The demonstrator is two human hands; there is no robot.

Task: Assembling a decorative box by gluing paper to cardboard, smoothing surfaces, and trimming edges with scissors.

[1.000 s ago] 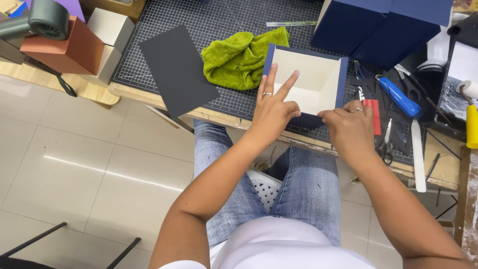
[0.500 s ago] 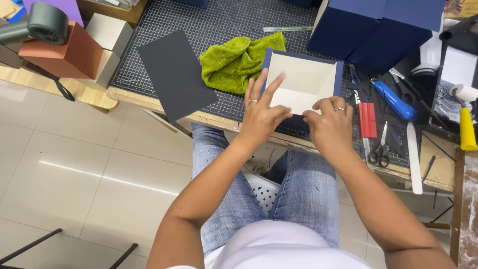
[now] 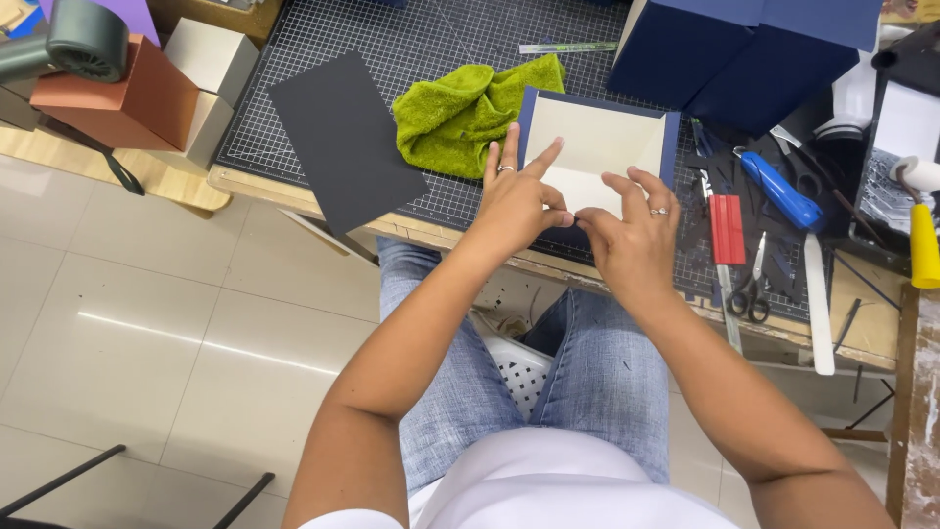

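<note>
On the gridded black cutting mat (image 3: 411, 59), near its front edge, sits a shallow open box with navy-blue outer walls and a cream paper lining (image 3: 599, 147). Left hand (image 3: 516, 201) rests on the box's near-left corner: index finger stretched out across the cream lining, other fingers loosely spread, a ring on one of them, nothing gripped. Right hand (image 3: 632, 230) lies on the near wall just beside the left; thumb and forefinger are drawn close together at the wall's edge, apparently pinching or pressing it, and this hand is ringed too. The two hands touch at the thumbs.

Crumpled green terry cloth (image 3: 465, 108) lies just left of the box, touching it. Dark grey rectangular card sheet (image 3: 345, 142) lies further left, overhanging the table edge. Right of the box: red flat scraper (image 3: 727, 228), small scissors (image 3: 752, 289), blue-handled utility knife (image 3: 778, 189). Large navy-blue boxes (image 3: 744, 49) stand behind.
</note>
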